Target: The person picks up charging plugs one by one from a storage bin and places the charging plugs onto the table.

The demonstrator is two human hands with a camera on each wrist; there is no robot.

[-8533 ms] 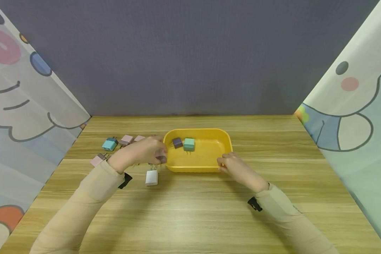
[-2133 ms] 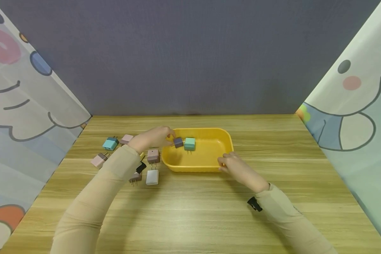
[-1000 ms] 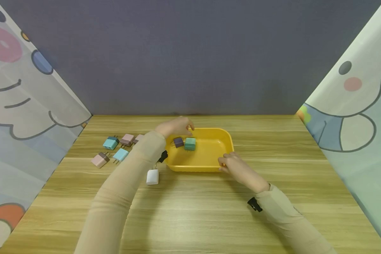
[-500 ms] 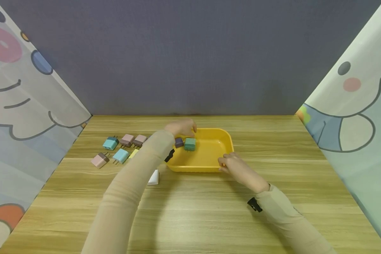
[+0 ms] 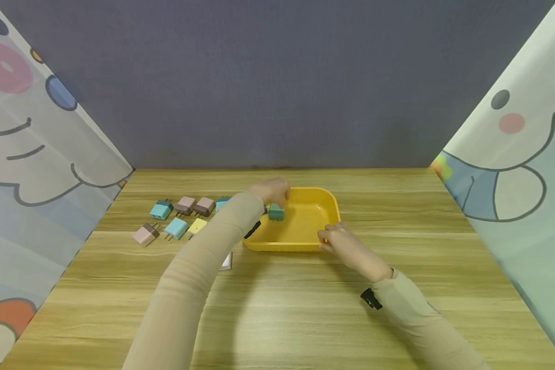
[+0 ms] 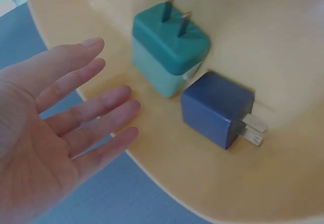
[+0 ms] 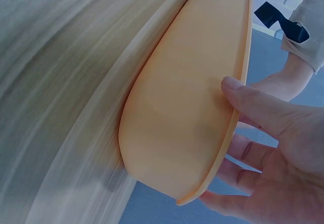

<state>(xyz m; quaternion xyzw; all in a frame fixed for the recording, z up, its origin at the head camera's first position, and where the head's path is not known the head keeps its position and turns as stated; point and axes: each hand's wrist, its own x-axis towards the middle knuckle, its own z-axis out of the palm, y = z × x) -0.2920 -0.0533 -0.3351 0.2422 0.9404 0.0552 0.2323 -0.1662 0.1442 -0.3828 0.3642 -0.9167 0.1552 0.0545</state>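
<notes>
A yellow plastic tray [image 5: 305, 241] holds a two-tone green plug charger [image 5: 276, 213] and a dark blue charger [image 6: 217, 107], the latter mostly behind my left arm in the head view. My left hand [image 5: 275, 191] hovers over the tray's far rim, beside the green charger. In the left wrist view its fingers [image 6: 101, 110] are spread and relaxed, apart from both chargers, and hold nothing. My right hand [image 5: 347, 249] grips the tray's near right rim, its thumb [image 7: 233, 85] outside the wall and its fingers over the edge.
Left of the tray several chargers lie on the wooden table [image 5: 305, 308]: teal [image 5: 161, 209], pink-brown [image 5: 145, 234], light blue [image 5: 176, 227] and yellow [image 5: 197, 226] ones. My left sleeve partly covers a white charger [image 5: 226, 262]. A grey panel [image 5: 277, 92] stands behind.
My left hand has left a pink-brown charger on the table beside the tray and moved right, over the tray's far rim to the green charger. My right hand stays on the rim.
</notes>
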